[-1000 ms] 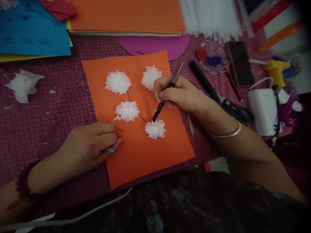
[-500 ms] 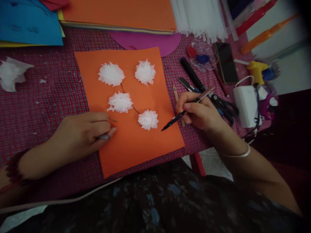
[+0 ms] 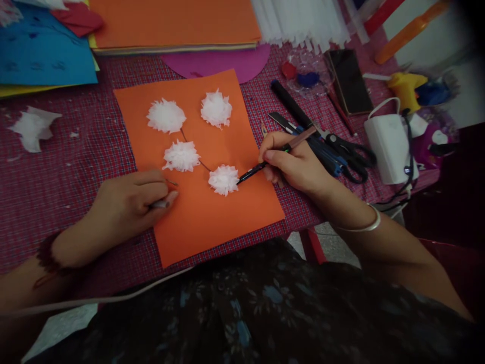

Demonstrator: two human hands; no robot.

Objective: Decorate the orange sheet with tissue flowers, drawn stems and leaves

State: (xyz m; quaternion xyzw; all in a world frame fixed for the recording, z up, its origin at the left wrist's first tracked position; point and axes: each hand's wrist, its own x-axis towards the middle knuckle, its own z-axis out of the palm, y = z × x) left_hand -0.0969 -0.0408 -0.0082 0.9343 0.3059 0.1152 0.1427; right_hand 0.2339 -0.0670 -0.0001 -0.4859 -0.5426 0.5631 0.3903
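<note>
Head view, the only one.

Right hand [image 3: 293, 164] sat right of centre, fingers closed around a dark pen [image 3: 273, 157]. The pen was slanted, with its tip down-left at the right edge of the lowest tissue flower [image 3: 223, 179] - touching it or just beside it, couldn't tell which. Silver bangle [image 3: 364, 225] on that wrist.

Left hand [image 3: 129, 205] sat lower left, curled shut with thumb and fingers pinching a small grey piece [image 3: 161, 204]. I couldn't make out what it was. The fingertips rested on the left edge of the orange sheet [image 3: 212, 222]. Dark bead bracelet [image 3: 47, 253] on that wrist.

The orange sheet lay flat at centre frame on the red checked cloth [image 3: 76, 167], slightly rotated. It carried four white tissue flowers: upper-left flower [image 3: 165, 115], upper-right flower [image 3: 215, 108], middle flower [image 3: 181, 155] and the lowest one. A thin dark drawn line [image 3: 193, 151] ran from the upper-left flower past the middle one to the lowest.

Around it:
- Top of frame: paper stack [image 3: 174, 23] with orange on top, blue sheet [image 3: 41, 55] at upper left, a magenta half-round [image 3: 220, 63] just above the orange sheet.
- Left edge: white tissue scrap [image 3: 34, 126].
- Right of the sheet: black marker [image 3: 290, 103] and scissors [image 3: 348, 151], both near the right hand.
- Further right: phone [image 3: 348, 81], white pouch [image 3: 390, 146], yellow glue gun [image 3: 407, 88].
</note>
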